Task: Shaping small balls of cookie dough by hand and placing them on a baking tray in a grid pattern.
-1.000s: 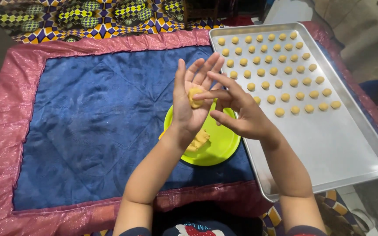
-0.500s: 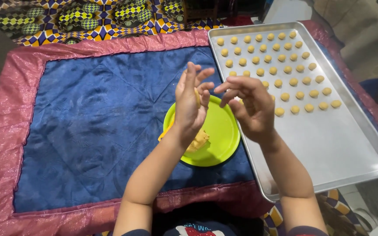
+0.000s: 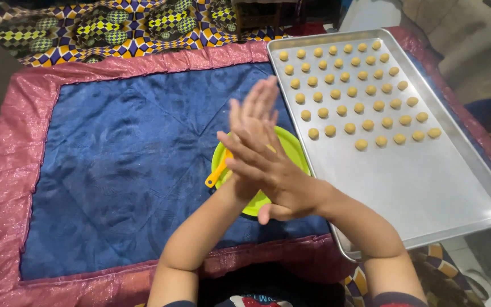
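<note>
Left hand (image 3: pixel 252 122) and right hand (image 3: pixel 274 173) pressed palm-to-palm, fingers extended

Forty-seven small round yellow dough balls (image 3: pixel 349 128) on one rectangular silver metal baking tray (image 3: pixel 427 187); one round lime-green plastic plate (image 3: pixel 291 149); two hands.

The mat (image 3: pixel 115 170) is coloured deep blue and bordered in shiny pink-red. The plate (image 3: pixel 288 150) is lime green, with an orange utensil (image 3: pixel 216 175) on it. The baking tray (image 3: pixel 427 176) is plain silver; the dough balls (image 3: pixel 350 91) are pale yellow-orange. The cloth (image 3: pixel 115 28) behind is patterned in yellow, blue and black geometric shapes.
</note>
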